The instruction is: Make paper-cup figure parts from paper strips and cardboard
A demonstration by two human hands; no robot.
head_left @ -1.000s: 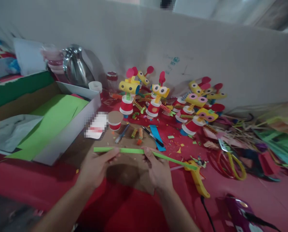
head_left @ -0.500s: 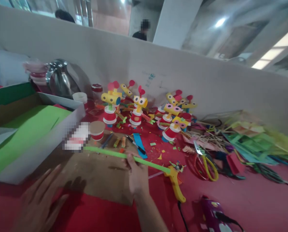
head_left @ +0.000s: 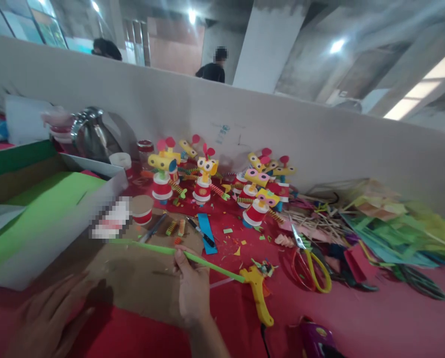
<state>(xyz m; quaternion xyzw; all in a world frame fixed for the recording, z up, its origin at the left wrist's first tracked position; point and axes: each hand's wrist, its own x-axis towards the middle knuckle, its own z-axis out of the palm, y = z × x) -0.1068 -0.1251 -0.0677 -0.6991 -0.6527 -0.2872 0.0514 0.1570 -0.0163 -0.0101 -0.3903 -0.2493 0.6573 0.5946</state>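
Observation:
A long green paper strip (head_left: 215,267) is pinched in my right hand (head_left: 193,283), near the strip's middle. Its right end reaches the yellow glue gun (head_left: 258,296), and its left end passes over a brown board (head_left: 133,283). My left hand (head_left: 54,313) hovers low at the left with its fingers spread, holding nothing. Beyond the board lie a pen (head_left: 202,232), a blue strip (head_left: 207,238) and short folded paper springs (head_left: 176,227). A red and white cup (head_left: 142,211) stands at the board's far edge.
Several paper-cup figures (head_left: 202,189) stand by the low wall. An open box (head_left: 58,223) with green paper and a steel jug (head_left: 95,136) are at left. Scissors (head_left: 310,268), sticks, coloured paper (head_left: 394,219) and a purple object (head_left: 317,338) lie at right. Two people are beyond the wall.
My right hand has moved left and slightly nearer with the green strip, which now bends a little. The camera view has tilted up a little. My left hand stays spread.

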